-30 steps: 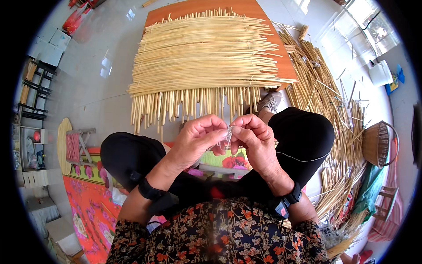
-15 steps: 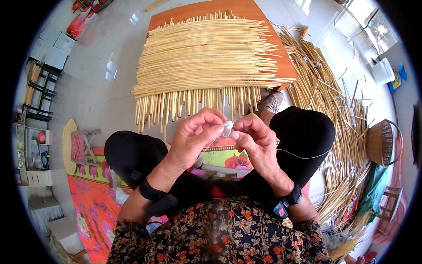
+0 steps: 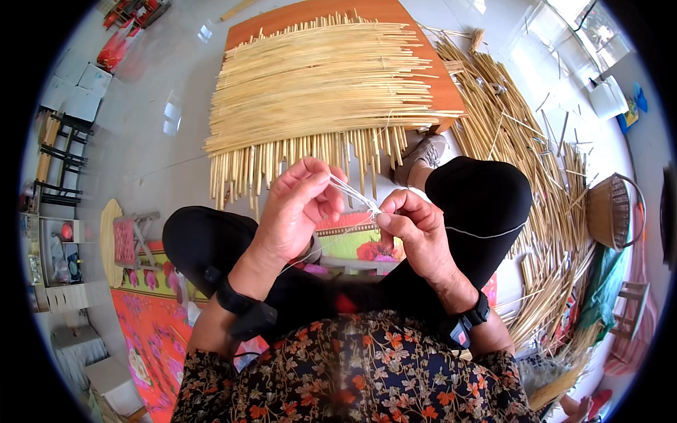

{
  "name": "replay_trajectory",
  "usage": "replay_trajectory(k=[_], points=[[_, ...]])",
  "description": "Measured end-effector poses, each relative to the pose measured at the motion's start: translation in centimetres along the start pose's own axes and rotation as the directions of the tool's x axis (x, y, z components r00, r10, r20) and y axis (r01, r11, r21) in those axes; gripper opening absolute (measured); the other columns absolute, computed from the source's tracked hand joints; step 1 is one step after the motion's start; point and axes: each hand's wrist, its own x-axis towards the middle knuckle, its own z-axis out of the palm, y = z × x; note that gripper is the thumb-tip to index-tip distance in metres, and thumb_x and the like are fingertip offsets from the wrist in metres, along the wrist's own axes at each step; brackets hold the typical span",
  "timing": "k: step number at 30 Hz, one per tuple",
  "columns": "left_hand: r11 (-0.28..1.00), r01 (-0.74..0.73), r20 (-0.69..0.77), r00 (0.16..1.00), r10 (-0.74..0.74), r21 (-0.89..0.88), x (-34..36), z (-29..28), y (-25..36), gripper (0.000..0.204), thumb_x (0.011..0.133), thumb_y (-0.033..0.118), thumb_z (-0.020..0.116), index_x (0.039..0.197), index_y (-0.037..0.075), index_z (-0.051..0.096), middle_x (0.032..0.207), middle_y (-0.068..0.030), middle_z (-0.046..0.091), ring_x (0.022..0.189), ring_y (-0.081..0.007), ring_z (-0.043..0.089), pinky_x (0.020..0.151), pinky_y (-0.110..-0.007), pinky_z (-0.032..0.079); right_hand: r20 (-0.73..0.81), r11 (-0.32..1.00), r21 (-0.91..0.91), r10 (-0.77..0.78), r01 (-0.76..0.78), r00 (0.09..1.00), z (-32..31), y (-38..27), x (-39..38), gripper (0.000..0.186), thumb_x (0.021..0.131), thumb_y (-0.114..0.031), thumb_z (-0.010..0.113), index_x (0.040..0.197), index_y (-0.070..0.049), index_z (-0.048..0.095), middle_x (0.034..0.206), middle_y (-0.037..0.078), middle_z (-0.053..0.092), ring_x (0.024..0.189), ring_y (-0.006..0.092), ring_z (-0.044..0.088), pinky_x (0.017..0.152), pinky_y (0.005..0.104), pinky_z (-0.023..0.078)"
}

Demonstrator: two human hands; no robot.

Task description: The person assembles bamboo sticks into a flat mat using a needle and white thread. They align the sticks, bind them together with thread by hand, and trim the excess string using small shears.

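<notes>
White string [image 3: 355, 193] stretched between two pinches

Nearest my camera I have a dark leaf-patterned shirt [image 3: 338, 374], then black bands [image 3: 243, 310] at both wrists. Past them, the right hand [image 3: 423, 229] pinches the lower end of the string between thumb and forefinger, a small tangle just beside their tips. The left hand [image 3: 293, 211] presses thumb and forefinger together on the upper end; whether its other fingers touch the string, I can't tell. Between the two pinches I see several strands sloping down to the right, clear of the palms. One thin strand trails toward the left wrist; another pale strand lies across the black trousers [image 3: 483, 194] at the right knee. Beyond the hands, pale stalks [image 3: 317, 84] cover an orange-brown table [image 3: 443, 88], some jutting past its near edge.
</notes>
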Motion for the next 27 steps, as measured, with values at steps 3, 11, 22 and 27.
replay_trajectory(k=[3,11,22,27], points=[[0.99,0.071,0.012,0.997,-0.073,0.125,-0.2,1.5,-0.1,0.018,0.093,0.013,0.058,0.109,0.006,0.053,0.1,-0.0083,0.06,0.074,-0.013,0.059,0.059,-0.025,0.048,-0.009,1.0,0.009,-0.021,0.021,1.0,0.0,0.1,-0.3,0.004,0.093,-0.009,0.062,0.094,-0.006,0.059,0.065,-0.005,0.054,0.051,0.0025,0.048,0.046,0.0183,0.036],[0.993,0.106,0.011,0.994,-0.106,0.044,-0.6,0.6,-0.4,0.028,0.089,0.001,0.059,0.115,0.007,0.052,0.096,-0.0026,0.059,0.07,-0.0083,0.054,0.056,-0.02,0.042,-0.046,0.993,0.081,-0.08,0.084,0.996,0.1,1.1,-0.8,0.002,0.09,-0.003,0.062,0.09,-0.004,0.06,0.069,-0.002,0.057,0.051,0.0047,0.051,0.047,0.0207,0.039],[0.922,0.051,0.026,0.998,-0.066,0.385,-2.0,1.2,-1.9,0.009,0.092,0.012,0.063,0.095,0.004,0.064,0.111,-0.0043,0.056,0.071,-0.0072,0.055,0.061,-0.02,0.044,-0.062,0.977,0.194,-0.075,0.086,0.995,0.4,2.4,-1.2,0.007,0.087,0.001,0.063,0.091,-0.005,0.061,0.078,-0.002,0.06,0.058,0.0049,0.054,0.051,0.0194,0.043],[0.942,0.196,0.029,0.977,-0.211,0.273,-1.8,1.7,-2.6,0.01,0.091,0.013,0.064,0.093,0.003,0.064,0.111,-0.0033,0.054,0.07,-0.0048,0.053,0.058,-0.018,0.042,-0.049,0.993,0.092,-0.063,0.068,0.997,0.5,2.7,-1.4,0.007,0.088,-0.001,0.063,0.092,-0.006,0.062,0.079,-0.003,0.06,0.061,0.0048,0.055,0.056,0.0184,0.043]])
